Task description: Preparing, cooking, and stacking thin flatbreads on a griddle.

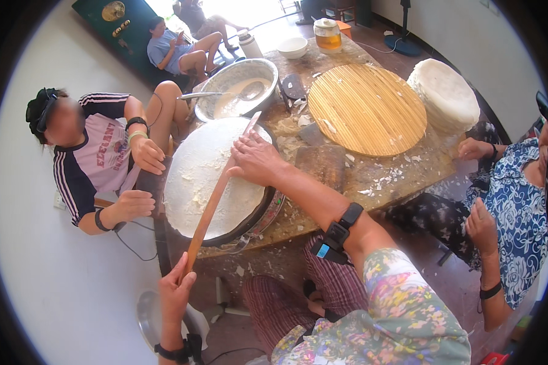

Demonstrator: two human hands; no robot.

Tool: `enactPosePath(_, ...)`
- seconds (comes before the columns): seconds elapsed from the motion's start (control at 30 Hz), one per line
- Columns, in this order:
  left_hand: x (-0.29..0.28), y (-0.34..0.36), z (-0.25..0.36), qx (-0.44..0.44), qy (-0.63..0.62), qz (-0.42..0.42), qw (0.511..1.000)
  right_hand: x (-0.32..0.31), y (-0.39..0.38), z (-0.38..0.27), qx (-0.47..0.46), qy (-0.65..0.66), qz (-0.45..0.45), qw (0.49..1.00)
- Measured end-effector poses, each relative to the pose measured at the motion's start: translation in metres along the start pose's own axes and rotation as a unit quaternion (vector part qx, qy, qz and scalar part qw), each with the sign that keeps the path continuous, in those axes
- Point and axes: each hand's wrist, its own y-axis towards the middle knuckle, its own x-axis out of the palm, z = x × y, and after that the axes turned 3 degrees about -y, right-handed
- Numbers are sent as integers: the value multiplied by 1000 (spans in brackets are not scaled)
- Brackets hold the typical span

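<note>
One wooden stick [208, 218] slants across a white sheet [192, 161] on a round griddle [249, 224] at the table's [356, 53] near left corner. Its lower end sits in the left hand [175, 291], fingers curled closed around it; farther up, the right hand [256, 159] lies over it, partly closed, fingers bent across the wood, the tip jutting past them. Beyond the griddle, a basin [237, 68] holds pale liquid [231, 106] and a ladle [251, 90]. A round mat [368, 109] lies nearer the right edge, beside a white stack [444, 97]; a jar [327, 36] stands by the far edge.

Bright glare up top (edges bowed)
</note>
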Motion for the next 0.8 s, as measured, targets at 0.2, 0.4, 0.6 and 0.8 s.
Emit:
enactPosePath(0.2,1,-19,-18,130,68,12,989,12,-43,2,1,-26,110,994)
enactPosePath(0.4,-4,-54,-18,152,174,13,973,10,-82,-15,-13,-20,179,984)
enactPosePath(0.6,1,-90,-31,123,196,37,972,10,-112,-33,-33,-23,226,973)
enactPosePath(0.8,4,-111,-55,94,82,47,991,-10,-125,-57,-40,-50,185,981)
